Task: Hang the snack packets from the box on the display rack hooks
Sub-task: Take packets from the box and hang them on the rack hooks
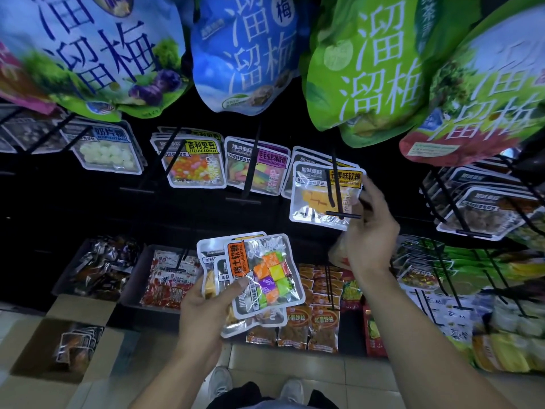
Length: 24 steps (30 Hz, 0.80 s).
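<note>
reading "吉利贝豆" on hooked packet [196, 163]; big bags [365, 66] "溜溜梅".

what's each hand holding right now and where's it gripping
Left hand holds a stack of snack packets by its lower left corner, thumb on front. Right hand grips the mango packet's right edge.

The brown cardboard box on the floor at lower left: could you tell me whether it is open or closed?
Open. The brown cardboard box has its flaps folded outward, and silver-edged snack packets are visible inside.
</note>
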Tool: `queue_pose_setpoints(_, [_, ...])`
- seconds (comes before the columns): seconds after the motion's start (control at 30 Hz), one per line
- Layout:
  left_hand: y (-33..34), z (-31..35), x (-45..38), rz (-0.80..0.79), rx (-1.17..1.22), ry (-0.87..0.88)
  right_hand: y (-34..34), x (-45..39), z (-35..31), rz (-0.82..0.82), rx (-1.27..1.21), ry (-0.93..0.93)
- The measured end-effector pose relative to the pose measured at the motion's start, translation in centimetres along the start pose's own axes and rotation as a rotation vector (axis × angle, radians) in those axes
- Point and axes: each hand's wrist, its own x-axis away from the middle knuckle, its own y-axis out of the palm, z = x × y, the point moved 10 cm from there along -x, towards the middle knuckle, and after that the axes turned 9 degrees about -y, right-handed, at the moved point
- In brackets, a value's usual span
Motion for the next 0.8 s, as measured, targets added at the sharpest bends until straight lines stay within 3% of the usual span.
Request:
queue_pose_setpoints(0.13, [-0.1, 0.1, 0.1, -0.003, 0.019, 0.014, 0.3, 0.4, 0.8, -0.086, 0.09, 0.007])
queue_pose_setpoints(0.3, [0.2, 0.5, 0.4, -0.016, 0.031, 0.03, 0.3, 4.6, 0.1, -0.14, -0.06, 0.155])
queue_pose_setpoints(0.43, [1.0, 0.9, 0.6, -0.048, -0.021, 0.056, 3.9, 8.4, -1.1, -0.544, -0.148, 0.333])
queue_pose_setpoints(0.5, [1.5, 1.0, 0.6, -0.063, -0.039, 0.065, 4.9, 9.1, -1.5, -0.669, -0.187, 0.372])
queue_pose_setpoints(0.67, [1.6, 0.7, 0.6, -0.065, -0.017, 0.062, 5.7, 10.1, -0.5, -0.736, -0.251, 0.502])
queue_pose_setpoints(0.8, [1.2, 0.6, 0.4, -0.041, -0.041, 0.083, 5.6, 10.8, 0.5, -0.68, -0.311, 0.606])
